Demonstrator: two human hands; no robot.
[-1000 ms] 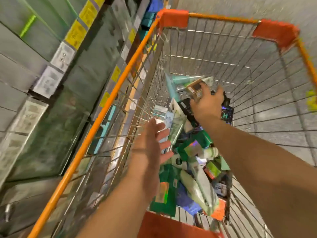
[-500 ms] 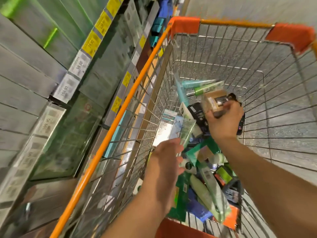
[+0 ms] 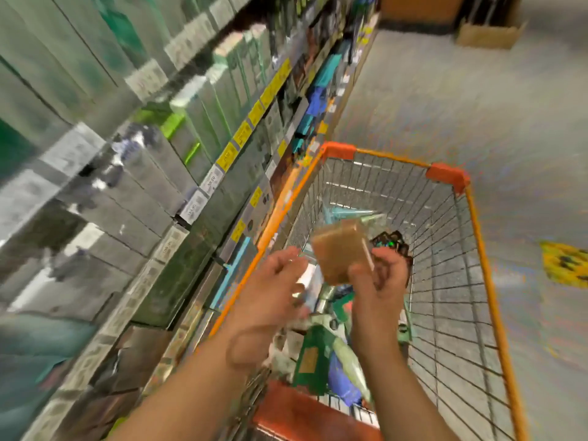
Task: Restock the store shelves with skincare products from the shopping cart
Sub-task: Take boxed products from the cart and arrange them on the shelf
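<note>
My right hand (image 3: 380, 275) grips a tan-brown product box (image 3: 340, 249) and a dark, shiny package (image 3: 389, 243) above the orange-rimmed wire shopping cart (image 3: 451, 237). My left hand (image 3: 273, 281) hovers just left of the box with loosely curled fingers, holding nothing that I can make out. Below the hands, the cart holds several skincare tubes and boxes (image 3: 321, 354) in green, white and blue. The store shelves (image 3: 178, 173) run along the left, packed with grey-green boxes behind yellow and white price tags. The whole view is motion-blurred.
The cart stands close against the shelf front. Grey floor (image 3: 477, 106) opens to the right, with a yellow marking (image 3: 564, 264) on it. A cardboard box (image 3: 490, 30) sits on the floor at the far top right.
My right hand lifted the brown box and dark package up out of the cart pile. My left hand rose beside it. The view swung up along the shelves.
</note>
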